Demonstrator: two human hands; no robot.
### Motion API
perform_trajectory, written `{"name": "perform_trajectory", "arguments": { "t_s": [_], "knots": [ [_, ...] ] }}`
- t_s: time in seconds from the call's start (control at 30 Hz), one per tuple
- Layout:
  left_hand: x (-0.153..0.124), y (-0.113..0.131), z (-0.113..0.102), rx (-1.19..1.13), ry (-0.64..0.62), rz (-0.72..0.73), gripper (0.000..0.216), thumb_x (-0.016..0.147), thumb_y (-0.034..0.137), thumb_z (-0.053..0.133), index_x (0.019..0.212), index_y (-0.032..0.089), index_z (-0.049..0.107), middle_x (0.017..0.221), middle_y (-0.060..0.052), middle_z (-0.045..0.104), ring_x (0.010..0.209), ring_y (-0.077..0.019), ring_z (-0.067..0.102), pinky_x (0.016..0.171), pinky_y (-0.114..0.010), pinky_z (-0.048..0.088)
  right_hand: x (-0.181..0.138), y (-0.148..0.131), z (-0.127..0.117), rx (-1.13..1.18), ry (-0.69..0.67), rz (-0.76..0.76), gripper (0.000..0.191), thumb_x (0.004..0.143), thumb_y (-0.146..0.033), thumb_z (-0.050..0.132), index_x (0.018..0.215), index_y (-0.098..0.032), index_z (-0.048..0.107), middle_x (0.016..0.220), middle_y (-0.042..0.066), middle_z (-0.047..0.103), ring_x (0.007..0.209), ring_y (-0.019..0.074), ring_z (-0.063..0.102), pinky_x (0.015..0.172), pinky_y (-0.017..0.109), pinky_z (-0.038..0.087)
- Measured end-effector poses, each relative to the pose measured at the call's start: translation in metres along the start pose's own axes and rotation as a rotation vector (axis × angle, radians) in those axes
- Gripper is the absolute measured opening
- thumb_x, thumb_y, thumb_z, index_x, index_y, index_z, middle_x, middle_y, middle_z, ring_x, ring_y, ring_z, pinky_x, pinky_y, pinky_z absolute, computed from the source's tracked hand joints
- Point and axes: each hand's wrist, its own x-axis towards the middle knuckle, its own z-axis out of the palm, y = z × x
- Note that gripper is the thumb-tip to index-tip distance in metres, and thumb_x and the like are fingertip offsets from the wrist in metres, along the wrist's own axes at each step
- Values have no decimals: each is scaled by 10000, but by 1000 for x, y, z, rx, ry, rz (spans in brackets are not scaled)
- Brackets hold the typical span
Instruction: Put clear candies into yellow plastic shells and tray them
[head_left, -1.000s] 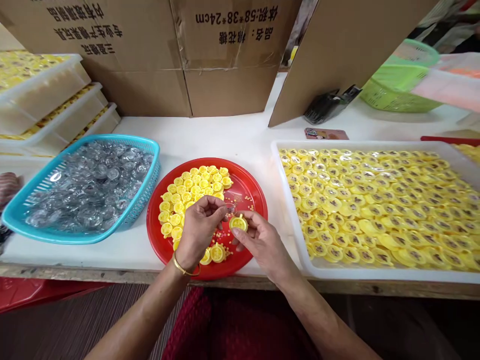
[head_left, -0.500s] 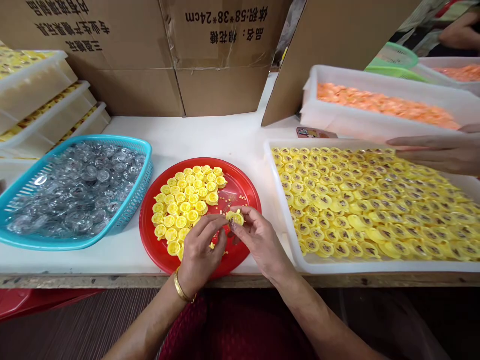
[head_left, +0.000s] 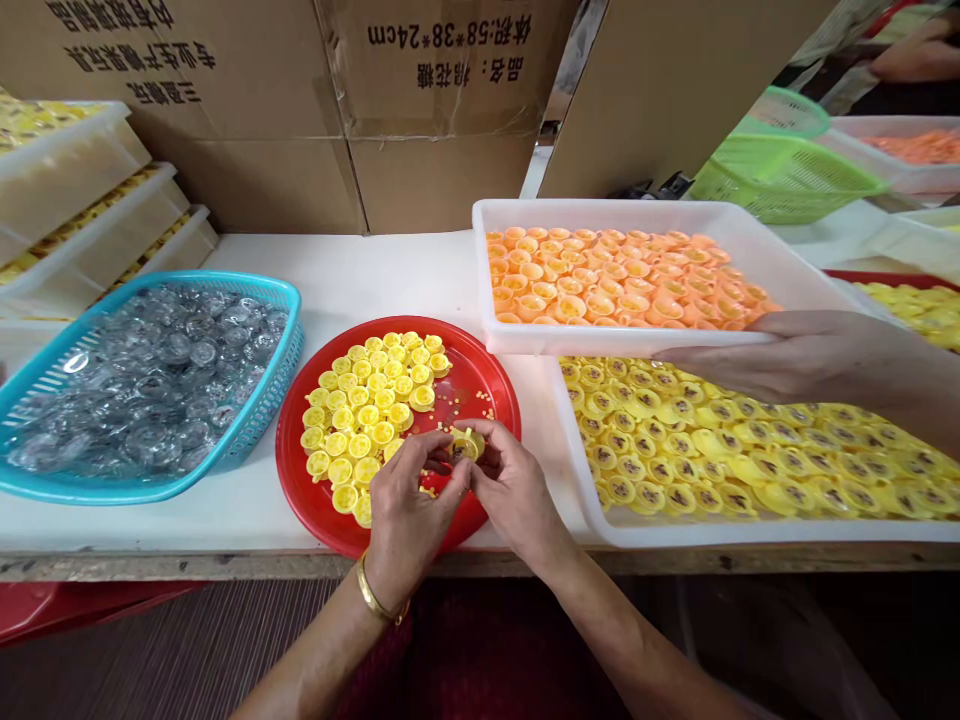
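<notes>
A small yellow toy cup [head_left: 468,443] with a clear cover or disc on its face is held above the red plate [head_left: 288,470]. My right hand [head_left: 521,495] pinches it from the right. The thumb and fingers of my left hand [head_left: 411,505] close on its left side, so both hands grip the same cup. Fingers hide part of it. Several yellow cups [head_left: 367,415] stand face up, close together, on the left of the plate. Tiny pale beads [head_left: 485,413] lie scattered on its right part.
A turquoise basket [head_left: 296,335] at left holds clear round covers. At right, another person's hand [head_left: 817,360] supports a white tray of orange cups [head_left: 600,280] above a white tray [head_left: 592,520] of filled yellow cups. Stacked tubs [head_left: 90,235] and cardboard [head_left: 442,180] stand behind.
The tray of orange cups has come forward and left, over the yellow tray, on the other person's hand. My left hand has moved right, its fingers now on the cup in my right hand.
</notes>
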Motion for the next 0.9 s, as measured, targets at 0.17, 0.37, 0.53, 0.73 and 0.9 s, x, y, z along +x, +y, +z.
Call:
{"name": "perform_trajectory", "arguments": {
  "t_s": [0.17,0.37,0.53,0.73,0.9],
  "knots": [
    [-3,-6,-3,-27,35,33,258,786,209,677,1039,211,629,933,-48,724,798,-168,699,740,-293,585,0,-5,-2,70,-18,6,361,795,-324,655,1131,-239,556,1041,53,680,884,187,674,828,328,557],
    [-10,-16,-1,-211,63,2,366,805,198,673,1159,212,582,1096,-81,698,958,-185,686,839,-323,587,-2,-14,-2,187,-57,20,337,834,-308,610,1158,-239,548,1141,55,654,1003,198,654,879,343,561],
    [-10,-17,-1,-292,96,-70,373,791,225,696,1151,211,599,1083,-80,707,948,-196,692,836,-335,592,-1,-17,-1,231,-65,33,389,818,-329,642,1187,-242,556,1151,50,663,987,200,669,883,352,567],
    [-9,-17,-3,-324,86,-127,348,780,236,714,1117,215,629,1036,-65,717,907,-178,694,808,-306,595,-2,-15,0,130,-48,-12,428,819,-320,642,1228,-223,558,1141,78,682,956,219,686,879,388,567],
    [-11,-14,-4,-352,109,-179,349,771,262,723,1107,205,650,1021,-70,717,893,-181,691,784,-300,596,-3,-15,4,98,-21,-47,431,805,-326,658,1212,-209,575,1088,81,706,926,223,699,842,373,581]
  ]
}}
